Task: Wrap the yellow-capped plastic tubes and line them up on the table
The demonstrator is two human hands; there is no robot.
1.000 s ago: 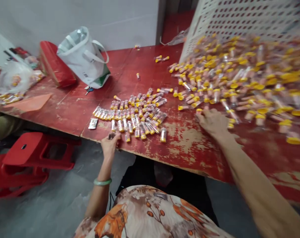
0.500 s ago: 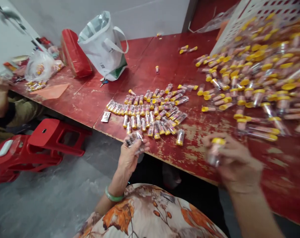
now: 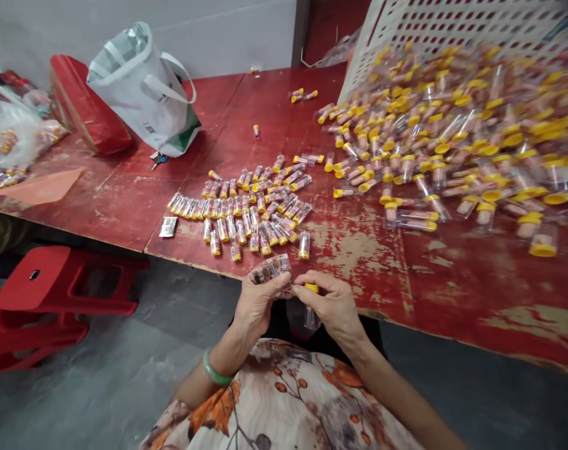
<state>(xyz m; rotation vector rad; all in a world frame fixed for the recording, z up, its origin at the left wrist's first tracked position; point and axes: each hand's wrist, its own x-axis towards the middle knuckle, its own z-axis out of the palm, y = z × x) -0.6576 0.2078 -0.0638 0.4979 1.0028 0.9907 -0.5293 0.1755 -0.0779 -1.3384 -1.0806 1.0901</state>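
Hands (image 3: 259,304) brought together, clear tube (image 3: 311,319) with yellow cap (image 3: 312,287), printed pieces (image 3: 271,268).

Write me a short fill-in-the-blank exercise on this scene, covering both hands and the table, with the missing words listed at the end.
1. The right hand holds a clear tube whose cap is ____ in colour.
2. The left hand holds thin printed pieces, and a bracelet coloured ____ is worn on that arm.
3. The white bag stands on a table coloured ____.
4. The perforated crate is on the ____ side of the picture.

Missing words: yellow; green; red; right.
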